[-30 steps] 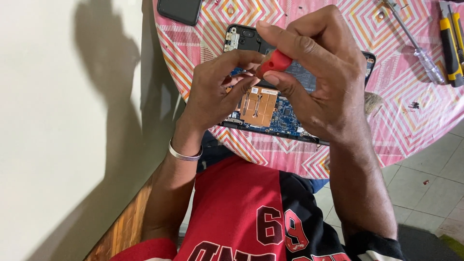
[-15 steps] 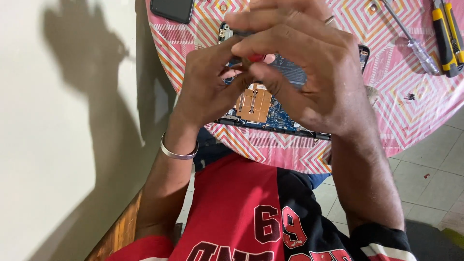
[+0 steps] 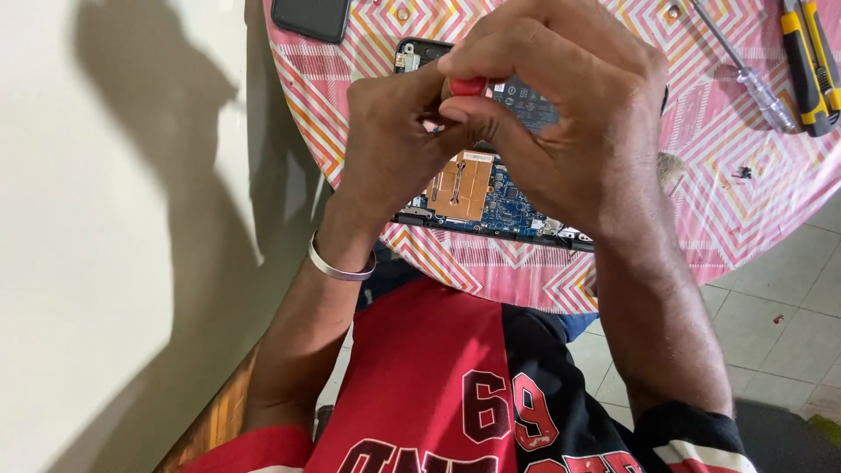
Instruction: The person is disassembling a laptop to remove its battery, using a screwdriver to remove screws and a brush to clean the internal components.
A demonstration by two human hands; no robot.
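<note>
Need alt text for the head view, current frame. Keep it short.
Seen from above, a person's right hand and left hand together pinch a red-handled tool over an opened laptop's circuit board on a round table with a pink patterned cloth. A dark phone, a clear-handled screwdriver and yellow-handled tools lie nearby.

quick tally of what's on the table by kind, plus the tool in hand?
Red-handled tool, held in both the right hand and left hand: 1
Opened device with blue circuit board: 1
Dark phone: 1
Clear-handled screwdriver: 1
Yellow-and-black hand tool: 1
Total: 5
</note>
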